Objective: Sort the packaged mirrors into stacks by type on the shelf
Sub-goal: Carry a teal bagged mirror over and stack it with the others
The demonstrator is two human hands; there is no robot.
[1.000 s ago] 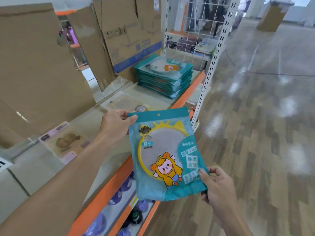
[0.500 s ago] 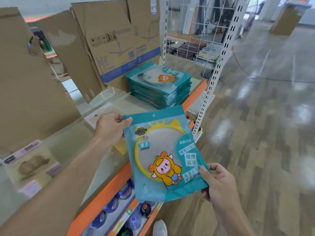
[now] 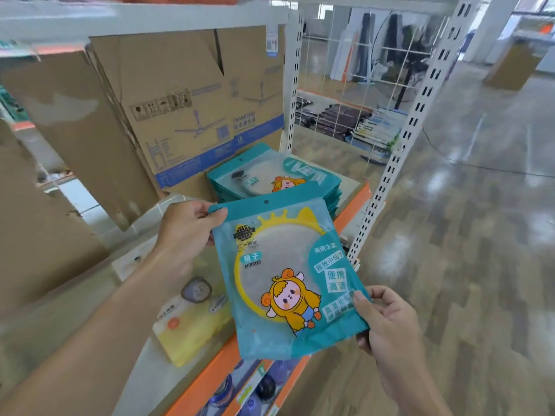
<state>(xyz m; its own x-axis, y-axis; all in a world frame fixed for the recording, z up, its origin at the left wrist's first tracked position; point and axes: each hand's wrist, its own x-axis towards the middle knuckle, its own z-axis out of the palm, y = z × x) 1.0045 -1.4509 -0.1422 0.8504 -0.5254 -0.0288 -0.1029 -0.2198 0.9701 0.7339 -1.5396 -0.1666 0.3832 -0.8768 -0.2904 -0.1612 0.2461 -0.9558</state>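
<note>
In mid-frame the teal packet (image 3: 288, 280) is held over the edge of the shelf (image 3: 210, 379), left hand (image 3: 189, 229) pinching its top corner, right hand (image 3: 387, 322) its bottom corner, probably bound for the matching teal stack (image 3: 270, 178) just above; a yellow packet (image 3: 192, 325) lies apart, lower left

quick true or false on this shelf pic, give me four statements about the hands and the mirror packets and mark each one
1. The left hand and the right hand both hold the teal packet. True.
2. A yellow packet lies on the shelf, left of the held one. True.
3. The teal stack stands on the floor. False: it sits on the shelf, in front of the cardboard box.
4. The teal packet lies on top of the teal stack. False: it is held in the air, nearer the camera than the stack.
</note>
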